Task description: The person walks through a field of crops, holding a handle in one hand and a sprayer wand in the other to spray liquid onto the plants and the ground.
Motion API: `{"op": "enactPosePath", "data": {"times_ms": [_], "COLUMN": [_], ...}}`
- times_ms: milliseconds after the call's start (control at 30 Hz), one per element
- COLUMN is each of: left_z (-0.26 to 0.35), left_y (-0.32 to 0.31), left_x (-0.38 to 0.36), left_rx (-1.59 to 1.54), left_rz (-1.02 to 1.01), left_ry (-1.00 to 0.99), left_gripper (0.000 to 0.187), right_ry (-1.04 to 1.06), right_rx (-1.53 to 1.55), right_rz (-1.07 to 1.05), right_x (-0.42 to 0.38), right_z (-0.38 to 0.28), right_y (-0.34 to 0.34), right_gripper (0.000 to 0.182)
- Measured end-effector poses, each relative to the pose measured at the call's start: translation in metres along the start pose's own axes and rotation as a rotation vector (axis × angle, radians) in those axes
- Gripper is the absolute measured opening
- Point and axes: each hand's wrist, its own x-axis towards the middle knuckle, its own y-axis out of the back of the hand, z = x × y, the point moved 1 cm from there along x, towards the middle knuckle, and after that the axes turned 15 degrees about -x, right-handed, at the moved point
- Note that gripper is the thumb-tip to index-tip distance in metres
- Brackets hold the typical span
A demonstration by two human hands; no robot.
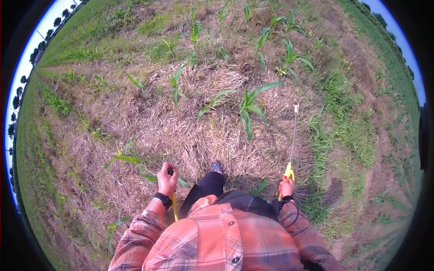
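Observation:
My left hand (167, 180) is closed around the black end of a yellow pump lever (175, 208), low in front of my left side. My right hand (286, 186) grips the yellow handle of a spray wand (293, 140), whose thin metal tube points forward and ends in a pale nozzle tip. Beneath that tip lies straw-covered ground beside a strip of grass. A young corn plant (125, 157) grows just left of my left hand, and a larger one (250, 107) stands ahead, left of the wand.
More corn plants (289, 56) rise from the dry straw (199, 122) farther ahead. Green grass (339, 131) runs along the right side. One shoe (217, 166) shows below me on the straw. Trees (57, 21) line the horizon at the left edge.

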Motion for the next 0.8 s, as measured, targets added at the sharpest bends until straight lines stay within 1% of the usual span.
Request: {"op": "enactPosePath", "data": {"times_ms": [33,100,133,167,233,267,300,367,433,467,500,567,633,700,767,800], "left_z": [-0.004,-0.014,-0.020,-0.021,-0.019,-0.015,-0.007,0.019,0.060,0.087,0.102,0.116,0.133,0.115,0.098,0.086], "left_y": [-0.003,-0.008,-0.011,-0.011,-0.010,-0.009,-0.005,0.007,0.031,0.056,0.065,0.080,0.072,0.055,0.026,0.009], "left_x": [0.010,0.025,0.033,0.039,0.049,0.054,0.058,0.066,0.064,0.064,0.057,0.051,0.060,0.076,0.101,0.114], "left_rx": [-0.010,0.009,0.011,0.007,-0.021,-0.021,-0.021,-0.101,-0.082,-0.072,-0.086,-0.165,-0.081,0.013,0.031,0.017], "left_rz": [-0.006,0.006,0.034,0.027,0.049,0.055,0.069,0.079,0.141,0.194,0.190,0.251,0.290,0.304,0.293,0.292], "left_ry": [0.009,0.101,0.035,0.035,0.060,0.081,0.079,0.054,0.081,0.064,0.062,0.061,0.032,0.042,0.091,0.099], "left_gripper": [0.007,0.006,0.006,0.006,0.006,0.005,0.005,0.005,0.006,0.007,0.008,0.010,0.010,0.009,0.008,0.008], "right_ry": [0.014,0.095,0.133,0.171,0.211,0.365,0.514,0.717,0.650,0.707,0.715,0.679,0.590,0.533,0.323,0.287], "right_rx": [-0.046,-0.178,-0.240,-0.296,-0.354,-0.460,-0.674,-0.831,-0.871,-0.813,-0.772,-0.855,-0.743,-0.693,-0.468,-0.437], "right_rz": [-0.040,-0.152,-0.200,-0.249,-0.355,-0.333,-0.302,-0.345,-0.493,-0.588,-0.642,-0.606,-0.598,-0.556,-0.515,-0.462], "right_x": [-0.009,-0.018,-0.024,-0.030,-0.026,-0.015,-0.010,-0.005,-0.029,-0.027,-0.025,-0.015,0.008,0.027,0.048,0.062], "right_z": [-0.021,-0.055,-0.074,-0.089,-0.096,-0.090,-0.092,-0.106,-0.157,-0.180,-0.180,-0.187,-0.180,-0.188,-0.196,-0.200], "right_y": [-0.021,-0.056,-0.072,-0.086,-0.111,-0.125,-0.133,-0.147,-0.149,-0.166,-0.153,-0.152,-0.150,-0.144,-0.136,-0.132], "right_gripper": [0.023,0.025,0.024,0.024,0.022,0.020,0.019,0.018,0.016,0.015,0.015,0.013,0.012,0.016,0.019,0.019]}}
